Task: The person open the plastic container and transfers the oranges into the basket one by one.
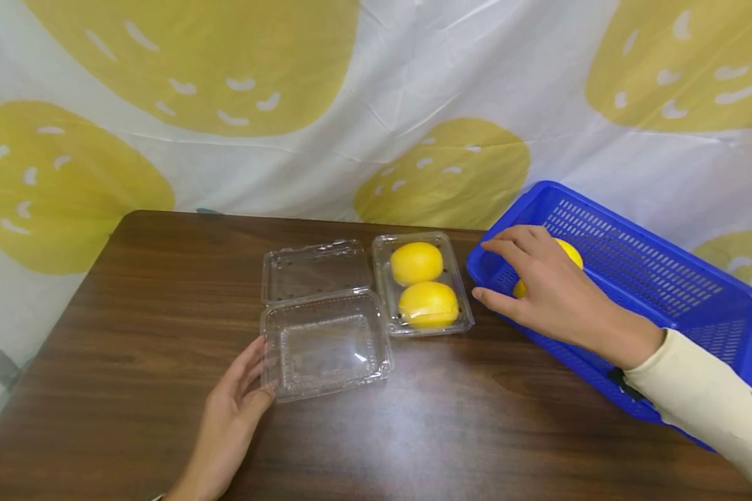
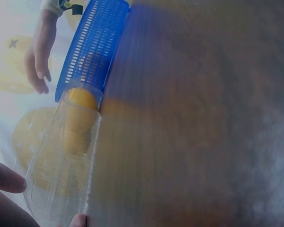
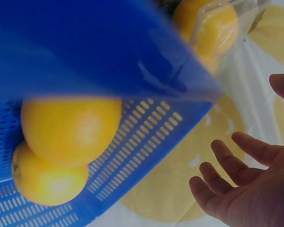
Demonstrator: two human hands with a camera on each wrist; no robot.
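Note:
On the table lies an opened clear plastic clamshell box (image 1: 326, 393), its lid (image 1: 316, 271) folded back toward the wall. My left hand (image 1: 235, 403) grips the box's left side, thumb at the front corner and fingers along the side wall. To its right stands a second clear box (image 1: 465, 325) containing two round yellow fruits (image 1: 429, 305), with plastic covering them. My right hand (image 1: 551, 292) hovers over the near left end of the blue basket (image 1: 742, 299), fingers spread and holding nothing. Two more yellow fruits (image 3: 71, 132) sit in the basket, partly hidden by that hand in the head view.
A white cloth (image 1: 326, 174) printed with large yellow shapes hangs behind the table. The blue basket sits at an angle along the right side of the brown wooden table (image 1: 131, 334), close to the filled box. A black band (image 1: 623, 384) shows under the right sleeve.

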